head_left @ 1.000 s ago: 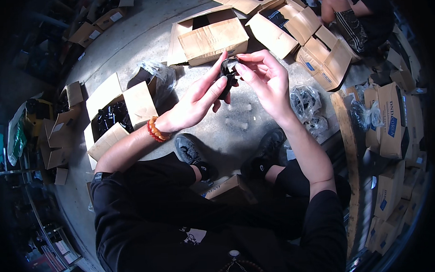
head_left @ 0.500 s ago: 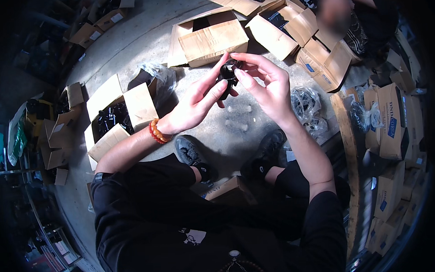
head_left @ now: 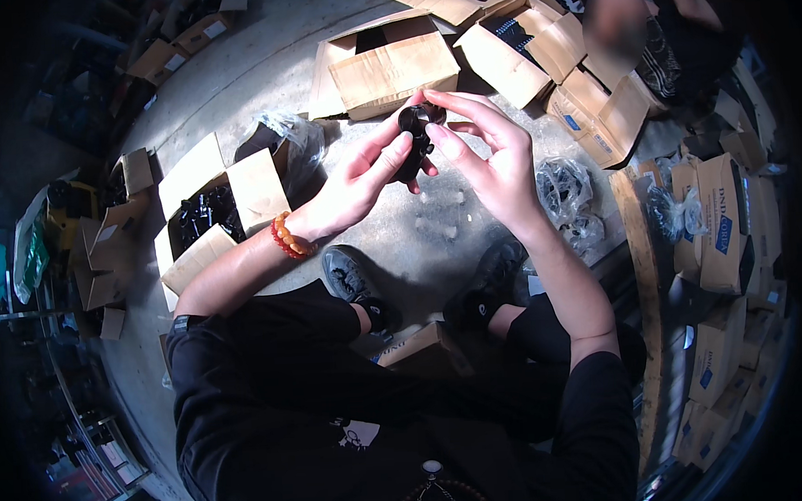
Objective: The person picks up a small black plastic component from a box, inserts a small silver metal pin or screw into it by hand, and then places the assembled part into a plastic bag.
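Note:
I hold a small black round part (head_left: 417,126) up in front of me with both hands. My left hand (head_left: 363,177), with an orange bead bracelet (head_left: 287,238) at the wrist, grips the part from below and the left. My right hand (head_left: 486,155) pinches its top and right side with the fingertips. The lower half of the part is hidden by my fingers. I sit over a concrete floor with my two dark shoes (head_left: 349,279) below my hands.
An open cardboard box of black parts (head_left: 207,213) lies at my left. More open boxes (head_left: 394,65) lie ahead, and clear bags of black parts (head_left: 562,187) at my right. Stacked cartons (head_left: 718,231) line the right side. Another person (head_left: 676,29) sits at the top right.
Both hands stay on the black part; they have turned it slightly, and my right fingers have shifted over its top.

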{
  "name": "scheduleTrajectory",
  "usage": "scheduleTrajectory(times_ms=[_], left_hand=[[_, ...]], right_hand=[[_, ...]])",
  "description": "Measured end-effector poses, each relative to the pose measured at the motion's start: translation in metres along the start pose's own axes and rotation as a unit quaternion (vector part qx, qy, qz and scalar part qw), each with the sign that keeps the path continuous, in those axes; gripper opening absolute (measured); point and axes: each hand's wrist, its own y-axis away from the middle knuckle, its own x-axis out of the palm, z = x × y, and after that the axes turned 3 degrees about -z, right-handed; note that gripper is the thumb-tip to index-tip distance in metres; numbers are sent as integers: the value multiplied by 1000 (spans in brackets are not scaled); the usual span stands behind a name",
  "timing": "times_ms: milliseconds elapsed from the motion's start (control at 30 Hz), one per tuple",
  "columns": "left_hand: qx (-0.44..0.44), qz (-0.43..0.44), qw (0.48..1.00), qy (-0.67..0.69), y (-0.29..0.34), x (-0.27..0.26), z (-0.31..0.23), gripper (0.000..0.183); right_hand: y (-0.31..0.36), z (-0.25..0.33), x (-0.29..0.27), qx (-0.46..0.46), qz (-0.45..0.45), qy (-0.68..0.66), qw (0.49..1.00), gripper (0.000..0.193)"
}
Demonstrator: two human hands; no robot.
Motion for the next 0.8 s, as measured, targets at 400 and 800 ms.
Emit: scheduleTrajectory(times_ms=[400, 800], left_hand=[[42, -46, 998, 2, 0, -1, -3, 54], [57, -48, 996, -44, 4, -8, 8, 57]], right_hand=[[7, -9, 8, -190, -8, 245, 951, 23], [5, -11, 15, -157, 40, 251, 954, 14]])
